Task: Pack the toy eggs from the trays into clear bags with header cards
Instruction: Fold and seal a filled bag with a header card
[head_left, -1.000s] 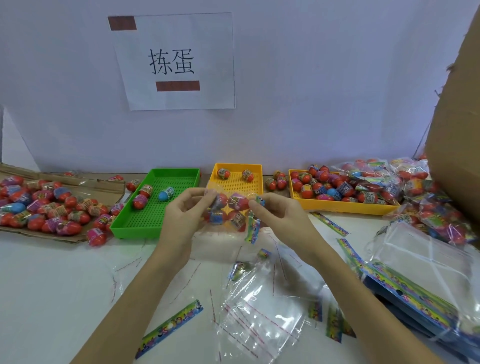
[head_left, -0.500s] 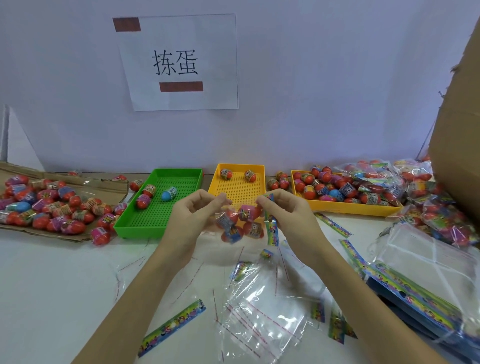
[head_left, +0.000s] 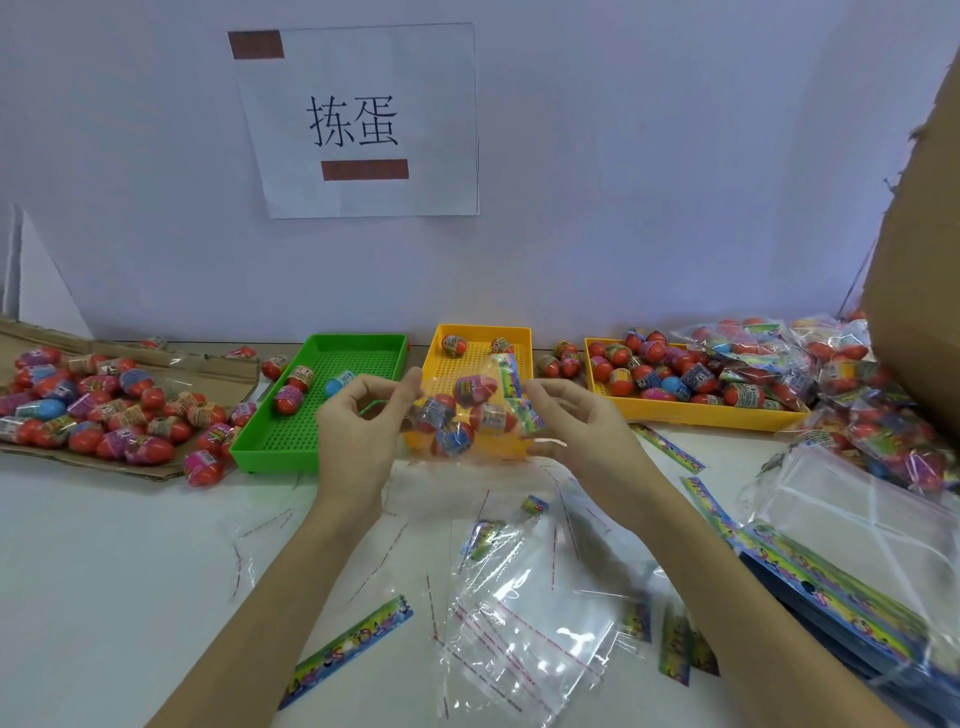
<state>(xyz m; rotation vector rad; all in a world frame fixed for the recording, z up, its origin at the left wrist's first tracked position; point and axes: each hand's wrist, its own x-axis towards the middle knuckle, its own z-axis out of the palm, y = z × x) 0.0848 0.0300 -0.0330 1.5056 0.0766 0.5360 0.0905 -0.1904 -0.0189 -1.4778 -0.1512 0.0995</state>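
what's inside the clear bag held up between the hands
The clear bag holds several toy eggs, about five, and a folded header card at its right edge. Overlap hides the exact count.

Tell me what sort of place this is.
Likely a small hand-packing workstation. Toy eggs lie in bulk on cardboard, sorting trays line the wall, a stack of empty clear bags waits, and both hands hold a filled bag.

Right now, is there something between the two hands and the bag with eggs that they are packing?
No. The left hand and the right hand both pinch the clear bag of eggs directly, one at each side, held above the table in front of the small yellow tray. Nothing visible lies between.
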